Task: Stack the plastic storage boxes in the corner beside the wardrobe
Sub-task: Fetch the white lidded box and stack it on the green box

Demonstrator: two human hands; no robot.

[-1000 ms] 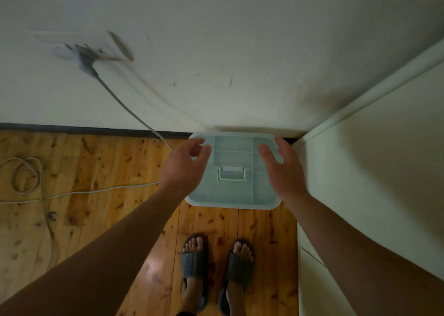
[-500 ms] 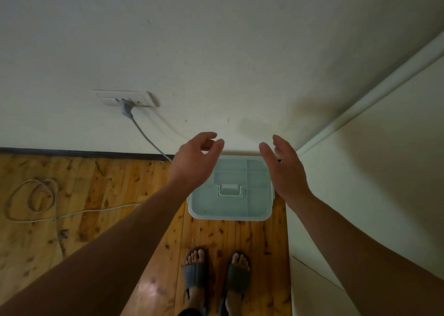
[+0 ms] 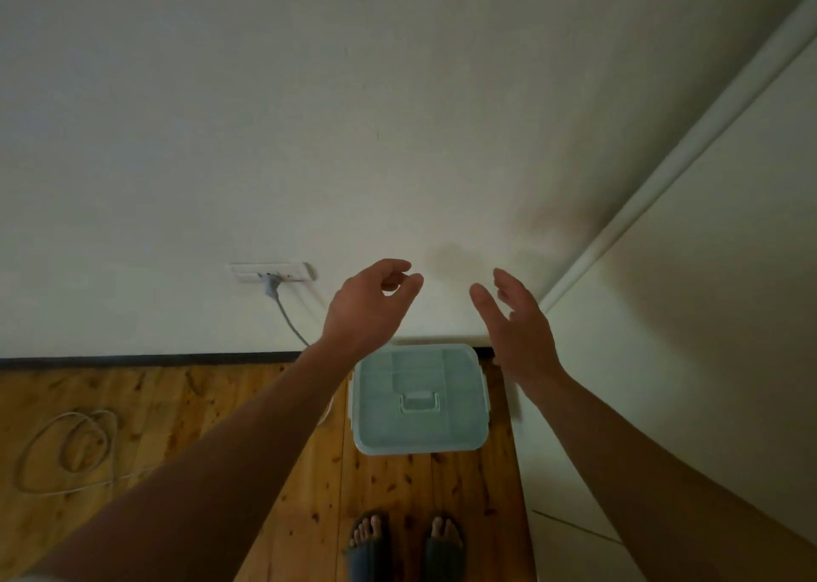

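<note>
Both hands hung in the air above the box, arms stretched forward, neither touching anything. Left hand [image 3: 367, 307] was loose, back to the camera, its fingers softly curled toward the thumb and holding nothing. Right hand [image 3: 519, 320] was released too, palm turned inward, fingers nearly straight and slightly spread.

Behind them rose the pale wall [image 3: 309, 117], and the wardrobe [image 3: 707, 316] filled the right side. Below lay the wooden floor [image 3: 177, 404]. The pale green plastic storage box [image 3: 420, 400] sat on the floor in the corner, its back against the wall and its right side just beside the wardrobe. Its lid was on, with a small handle [image 3: 419, 402] lying flat at the middle; what it contained could not be told. A coiled cable [image 3: 66, 449] lay at the left, below a wall socket [image 3: 272, 272].
</note>
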